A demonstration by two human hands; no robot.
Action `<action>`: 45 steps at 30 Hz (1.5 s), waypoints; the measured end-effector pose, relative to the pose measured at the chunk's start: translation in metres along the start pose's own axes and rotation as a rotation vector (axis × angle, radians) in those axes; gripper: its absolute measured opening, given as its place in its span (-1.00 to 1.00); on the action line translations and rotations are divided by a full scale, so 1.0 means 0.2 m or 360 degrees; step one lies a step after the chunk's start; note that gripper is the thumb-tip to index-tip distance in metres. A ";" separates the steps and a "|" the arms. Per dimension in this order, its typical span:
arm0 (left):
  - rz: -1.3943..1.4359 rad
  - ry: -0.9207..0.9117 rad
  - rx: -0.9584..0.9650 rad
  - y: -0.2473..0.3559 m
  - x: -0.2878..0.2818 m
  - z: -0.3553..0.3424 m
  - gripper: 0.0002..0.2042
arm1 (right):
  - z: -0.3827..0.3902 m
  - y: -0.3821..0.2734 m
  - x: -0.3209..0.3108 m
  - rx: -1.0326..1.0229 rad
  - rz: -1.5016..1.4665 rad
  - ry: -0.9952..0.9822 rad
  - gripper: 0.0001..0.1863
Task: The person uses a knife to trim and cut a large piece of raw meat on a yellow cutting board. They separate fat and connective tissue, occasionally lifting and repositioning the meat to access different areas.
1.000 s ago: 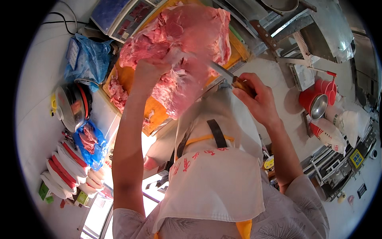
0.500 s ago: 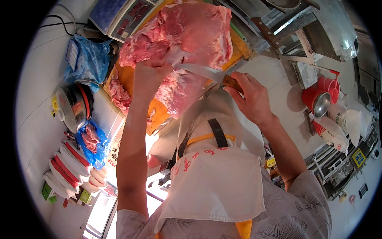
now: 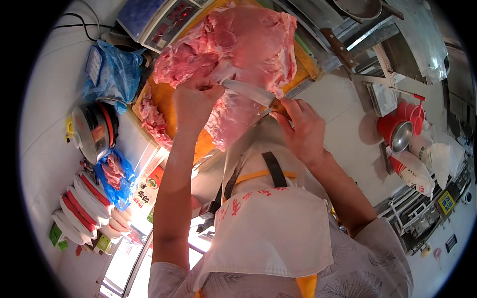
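A large slab of raw meat (image 3: 248,42) covers most of an orange cutting board (image 3: 163,107). My right hand (image 3: 302,126) is wrapped round the wooden handle of a knife (image 3: 251,92), whose blade lies across the meat and points left. The blade's tip comes close to my left hand (image 3: 198,102). That hand pinches the meat at its near left side, its fingertips partly hidden by the back of the hand. Smaller meat trimmings (image 3: 153,119) lie on the board's left end, beside my left forearm.
A digital scale (image 3: 166,25) stands beyond the board. On the left are a blue plastic bag (image 3: 117,72), a lidded pot (image 3: 89,131) and meat in a blue bag (image 3: 115,171). Another wooden-handled knife (image 3: 339,48) rests at the far right, with red containers (image 3: 387,128) below it.
My right hand and the knife have shifted a little left and nearer the left hand. My left hand keeps its pinch on the meat. The whole view has drifted slightly.
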State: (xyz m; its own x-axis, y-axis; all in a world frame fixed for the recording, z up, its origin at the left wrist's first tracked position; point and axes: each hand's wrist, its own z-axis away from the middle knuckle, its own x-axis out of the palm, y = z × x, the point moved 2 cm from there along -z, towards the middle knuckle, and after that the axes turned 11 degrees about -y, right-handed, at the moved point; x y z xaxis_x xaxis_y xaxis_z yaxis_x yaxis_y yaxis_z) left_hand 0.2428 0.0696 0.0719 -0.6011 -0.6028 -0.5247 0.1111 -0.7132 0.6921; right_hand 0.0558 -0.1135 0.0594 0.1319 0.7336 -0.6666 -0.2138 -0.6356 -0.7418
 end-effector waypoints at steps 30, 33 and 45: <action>0.0006 0.0177 -0.0002 0.04 0.04 0.11 -0.89 | -0.29 -0.15 0.10 0.0009 0.0239 -0.0067 -0.76; 0.0097 0.0229 0.0036 -0.02 0.04 0.13 -0.88 | -0.31 -0.14 0.04 -0.0081 0.0297 -0.0094 -0.77; -0.0145 0.0477 0.0438 -0.02 0.12 0.06 -0.80 | -0.29 -0.14 -0.10 -0.0096 0.0387 -0.0107 -0.73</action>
State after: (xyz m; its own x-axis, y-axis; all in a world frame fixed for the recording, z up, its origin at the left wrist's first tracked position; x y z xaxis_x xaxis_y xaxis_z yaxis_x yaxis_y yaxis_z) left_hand 0.2182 0.0621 0.0622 -0.3374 -0.6481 -0.6828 -0.1722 -0.6706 0.7216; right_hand 0.1150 -0.1245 0.0885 0.0186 0.5706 -0.8210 -0.1731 -0.8069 -0.5647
